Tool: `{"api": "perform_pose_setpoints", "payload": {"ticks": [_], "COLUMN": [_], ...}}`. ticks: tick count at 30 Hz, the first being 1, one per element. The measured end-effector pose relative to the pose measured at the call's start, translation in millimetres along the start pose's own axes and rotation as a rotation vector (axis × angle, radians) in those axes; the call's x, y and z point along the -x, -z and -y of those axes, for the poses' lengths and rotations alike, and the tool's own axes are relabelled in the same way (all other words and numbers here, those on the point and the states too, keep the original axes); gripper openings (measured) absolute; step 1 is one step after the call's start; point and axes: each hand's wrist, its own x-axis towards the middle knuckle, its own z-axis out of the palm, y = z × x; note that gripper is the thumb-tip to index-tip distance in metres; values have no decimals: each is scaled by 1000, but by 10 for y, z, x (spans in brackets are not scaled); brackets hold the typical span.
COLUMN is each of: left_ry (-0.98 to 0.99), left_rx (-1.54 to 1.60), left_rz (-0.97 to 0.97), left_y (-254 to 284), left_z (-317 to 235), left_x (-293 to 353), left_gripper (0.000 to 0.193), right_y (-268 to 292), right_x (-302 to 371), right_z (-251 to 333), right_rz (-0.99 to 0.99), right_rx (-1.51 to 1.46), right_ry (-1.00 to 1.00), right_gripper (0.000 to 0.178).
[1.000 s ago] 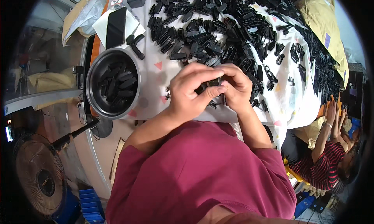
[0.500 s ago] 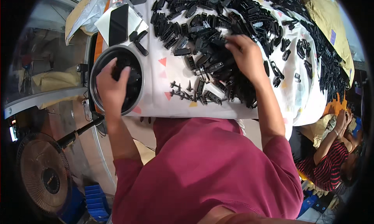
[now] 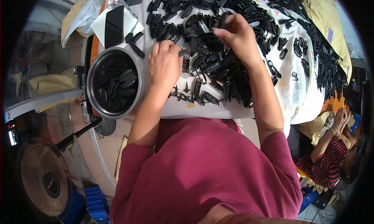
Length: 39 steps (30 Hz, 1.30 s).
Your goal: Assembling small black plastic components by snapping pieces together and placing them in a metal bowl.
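Observation:
A large heap of small black plastic parts (image 3: pixel 212 66) covers the cloth in front of me. At the heap's left edge is my left hand (image 3: pixel 165 64), palm down, its fingers curled and closed around a small dark part (image 3: pixel 182 52) at the thumb. My right hand (image 3: pixel 239 38) hovers over the middle of the heap, its thumb and fingers closed around a black plastic part (image 3: pixel 223 20), partly hidden by the fingers. To the left stands a round metal bowl (image 3: pixel 89 85) with several similar black parts inside.
A phone (image 3: pixel 114 27) lies on white paper beyond the bowl, with loose black parts beside it. A standing fan (image 3: pixel 46 179) is at lower left. On the right, another person's hands (image 3: pixel 341 120) are together near a yellow-brown bag (image 3: pixel 327 21) and more parts.
My left hand has left the bowl and moved right to the heap's edge. My right hand has shifted slightly up and left, now with a black part in its fingers.

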Motion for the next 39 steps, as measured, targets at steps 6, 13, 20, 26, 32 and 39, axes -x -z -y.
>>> {"api": "perform_pose_setpoints", "payload": {"ticks": [6,13,20,26,32,39], "left_ry": [337,304,235,242,-44,405], "left_rx": [1297,1643,1646,1477,846,1742], "left_rz": [9,26,34,73,-53,178], "left_y": [152,265,363,385,450,206], "left_z": [-263,-293,-448,-461,-361,-445], "left_x": [52,114,67,104,95,251], "left_gripper": [14,14,30,32,26,29], "right_y": [-112,-323,-259,-188,-75,-176], "right_x": [419,668,821,839,848,945], "right_z": [188,304,275,295,349,250], "right_rz": [-31,-69,-80,-87,-119,-20], "right_rx": [-593,-763,-536,14,389,467], "right_ry": [-8,32,104,353,544,570], "right_gripper": [54,34,26,24,31,39]}}
